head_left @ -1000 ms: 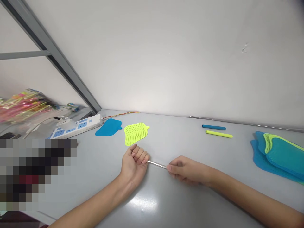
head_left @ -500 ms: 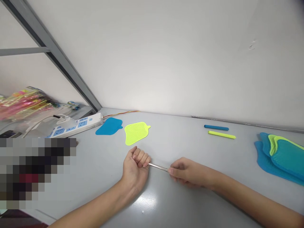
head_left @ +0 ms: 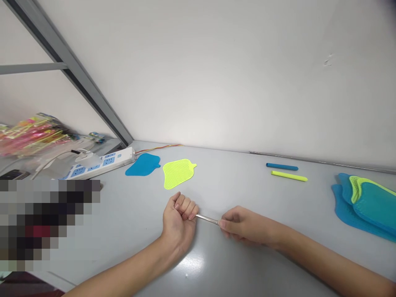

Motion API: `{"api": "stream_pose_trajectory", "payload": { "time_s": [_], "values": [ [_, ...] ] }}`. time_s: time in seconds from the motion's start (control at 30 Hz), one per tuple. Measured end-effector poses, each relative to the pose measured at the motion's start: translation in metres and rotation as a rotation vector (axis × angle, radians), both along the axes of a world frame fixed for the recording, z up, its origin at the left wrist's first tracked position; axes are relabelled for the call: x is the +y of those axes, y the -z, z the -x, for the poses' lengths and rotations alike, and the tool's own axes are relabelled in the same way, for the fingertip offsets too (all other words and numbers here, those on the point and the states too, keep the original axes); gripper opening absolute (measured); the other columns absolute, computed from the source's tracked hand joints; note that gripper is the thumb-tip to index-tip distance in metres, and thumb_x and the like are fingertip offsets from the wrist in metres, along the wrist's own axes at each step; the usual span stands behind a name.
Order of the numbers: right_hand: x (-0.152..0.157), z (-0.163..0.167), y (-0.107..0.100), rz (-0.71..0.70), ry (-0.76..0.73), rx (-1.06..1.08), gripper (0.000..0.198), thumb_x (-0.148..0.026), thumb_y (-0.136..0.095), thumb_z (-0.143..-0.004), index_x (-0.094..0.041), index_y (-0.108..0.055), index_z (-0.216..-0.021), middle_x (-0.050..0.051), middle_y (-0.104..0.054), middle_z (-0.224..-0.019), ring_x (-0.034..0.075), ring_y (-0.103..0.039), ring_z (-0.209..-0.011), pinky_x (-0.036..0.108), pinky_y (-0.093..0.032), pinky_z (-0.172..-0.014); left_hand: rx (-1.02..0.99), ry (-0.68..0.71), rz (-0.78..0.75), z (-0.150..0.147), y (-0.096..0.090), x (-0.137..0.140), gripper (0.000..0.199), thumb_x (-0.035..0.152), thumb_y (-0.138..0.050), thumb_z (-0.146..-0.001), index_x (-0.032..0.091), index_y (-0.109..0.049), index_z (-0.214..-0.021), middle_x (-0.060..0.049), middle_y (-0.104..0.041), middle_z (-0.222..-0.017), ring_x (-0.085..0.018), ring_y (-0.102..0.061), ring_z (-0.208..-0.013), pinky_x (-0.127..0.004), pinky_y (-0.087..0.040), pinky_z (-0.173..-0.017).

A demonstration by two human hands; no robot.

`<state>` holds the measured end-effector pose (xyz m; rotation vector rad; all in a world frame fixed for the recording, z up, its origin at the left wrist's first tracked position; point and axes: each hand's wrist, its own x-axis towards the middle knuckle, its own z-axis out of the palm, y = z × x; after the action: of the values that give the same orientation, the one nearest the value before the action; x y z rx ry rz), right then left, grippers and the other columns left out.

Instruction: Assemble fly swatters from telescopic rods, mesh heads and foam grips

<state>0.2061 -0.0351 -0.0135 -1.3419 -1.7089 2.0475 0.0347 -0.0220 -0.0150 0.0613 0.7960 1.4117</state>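
Note:
A thin silvery metal rod (head_left: 207,218) spans the gap between my two hands, above the grey tabletop. My left hand (head_left: 181,216) is closed in a fist around its left end, palm side up. Thumb and fingers of my right hand (head_left: 236,225) pinch the other end. Both rod ends are hidden in the fingers. Just beyond my left hand lies a yellow perforated fly swatter head (head_left: 179,173), with a blue swatter head (head_left: 142,165) to its left. Behind my right hand rest a blue handle tube (head_left: 282,166) and a yellow handle tube (head_left: 289,176).
Overlapping blue and yellow swatter heads (head_left: 371,206) lie at the right edge. A white power strip (head_left: 108,161) with a plug sits at the left, near bagged colourful items (head_left: 37,134). A metal rod (head_left: 309,159) runs along the wall. Pixelated blocks cover the lower left.
My left hand has shifted slightly to the right, so a little less of the rod shows between my hands. My right hand stays almost where it was.

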Motion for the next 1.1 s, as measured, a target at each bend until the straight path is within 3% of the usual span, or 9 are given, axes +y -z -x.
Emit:
{"api": "stream_pose_trajectory", "payload": {
  "time_s": [0.63, 1.1],
  "values": [
    [-0.0027, 0.0044, 0.0077, -0.067, 0.03, 0.011, 0.035, -0.044, -0.04, -0.077, -0.014, -0.053, -0.064, -0.004, -0.037, -0.048, 0.002, -0.029, -0.037, 0.013, -0.022, -0.032, -0.013, -0.003, 0.001, -0.0035, 0.0022, -0.0031, 0.035, 0.014, -0.042, -0.072, 0.018, -0.016, -0.049, 0.007, -0.005, -0.046, -0.006, -0.011, -0.034, -0.021, -0.017, -0.032],
    [-0.0036, 0.0067, 0.0061, -0.01, 0.051, 0.028, 0.036, -0.045, -0.041, -0.077, -0.014, -0.053, -0.064, -0.006, -0.034, -0.046, 0.001, -0.024, -0.033, 0.014, -0.018, -0.028, -0.018, 0.0, -0.01, -0.0041, 0.0017, -0.0064, 0.034, 0.015, -0.043, -0.073, 0.018, -0.019, -0.048, 0.007, -0.008, -0.044, -0.006, -0.013, -0.033, -0.021, -0.019, -0.032]
  ]
}}
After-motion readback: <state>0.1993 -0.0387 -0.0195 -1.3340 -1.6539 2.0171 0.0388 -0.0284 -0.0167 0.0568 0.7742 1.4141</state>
